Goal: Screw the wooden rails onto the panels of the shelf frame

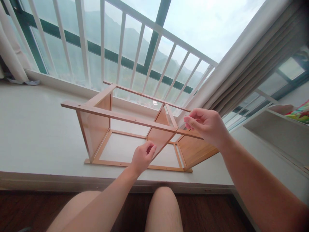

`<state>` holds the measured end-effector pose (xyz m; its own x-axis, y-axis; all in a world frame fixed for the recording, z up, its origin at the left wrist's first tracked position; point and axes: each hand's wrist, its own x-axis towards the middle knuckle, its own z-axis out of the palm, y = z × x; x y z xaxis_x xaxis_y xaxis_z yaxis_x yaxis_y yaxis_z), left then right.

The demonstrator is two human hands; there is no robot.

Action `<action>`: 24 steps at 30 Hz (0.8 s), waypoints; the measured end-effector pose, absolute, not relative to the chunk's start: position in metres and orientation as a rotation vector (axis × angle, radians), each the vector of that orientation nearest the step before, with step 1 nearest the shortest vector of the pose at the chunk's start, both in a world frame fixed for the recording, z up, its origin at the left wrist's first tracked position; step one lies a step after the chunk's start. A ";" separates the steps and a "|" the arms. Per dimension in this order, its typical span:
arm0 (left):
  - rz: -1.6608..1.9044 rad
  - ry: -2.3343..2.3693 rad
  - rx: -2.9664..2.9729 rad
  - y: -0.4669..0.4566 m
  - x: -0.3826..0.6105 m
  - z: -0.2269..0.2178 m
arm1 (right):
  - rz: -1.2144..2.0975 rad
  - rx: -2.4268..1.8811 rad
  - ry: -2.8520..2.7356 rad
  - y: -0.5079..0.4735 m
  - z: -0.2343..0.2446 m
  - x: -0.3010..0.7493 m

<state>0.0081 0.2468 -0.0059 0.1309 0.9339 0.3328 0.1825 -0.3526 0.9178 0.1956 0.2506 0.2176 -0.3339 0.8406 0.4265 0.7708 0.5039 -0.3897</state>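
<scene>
A wooden shelf frame lies on its side on the white window ledge, with two long rails on top and panels between them. Just above the near top rail, by the joint with the middle panel, my right hand is closed in a pinch. A tiny glint shows on the rail beneath its fingertips, but whatever they hold is too small to make out. In front of the middle panel, my left hand is curled closed above the frame's lower rail. Its fingers hide anything inside.
White railings and a window stand behind the frame. A beige curtain hangs at right, near my right hand. A white shelf unit is at far right. My knees are against the ledge's front edge.
</scene>
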 end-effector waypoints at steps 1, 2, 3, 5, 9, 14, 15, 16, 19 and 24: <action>1.284 1.094 1.676 0.247 0.008 -0.006 | 0.152 -1.344 -2.147 0.250 0.218 0.192; 1.286 1.093 1.681 0.247 0.009 -0.007 | 0.138 -1.370 -2.128 0.249 0.217 0.189; 1.288 1.092 1.683 0.247 0.009 -0.007 | 0.113 -1.394 -2.112 0.248 0.217 0.187; 1.292 1.089 1.681 0.247 0.009 -0.007 | 0.044 -1.427 -2.089 0.247 0.217 0.182; 1.286 1.088 1.680 0.246 0.007 -0.006 | -0.070 -1.414 -2.074 0.244 0.219 0.176; 1.293 1.098 1.687 0.246 0.006 -0.004 | -0.016 -1.333 -2.073 0.242 0.226 0.179; 1.296 1.098 1.685 0.246 0.005 -0.003 | 0.042 -1.321 -2.093 0.242 0.227 0.181; 1.297 1.097 1.681 0.246 0.005 -0.003 | 0.098 -1.306 -2.115 0.242 0.228 0.184; 1.291 1.091 1.675 0.245 0.005 -0.003 | 0.176 -1.270 -2.176 0.243 0.231 0.191; 1.288 1.086 1.680 0.245 0.006 -0.004 | 0.111 -1.288 -2.279 0.243 0.231 0.200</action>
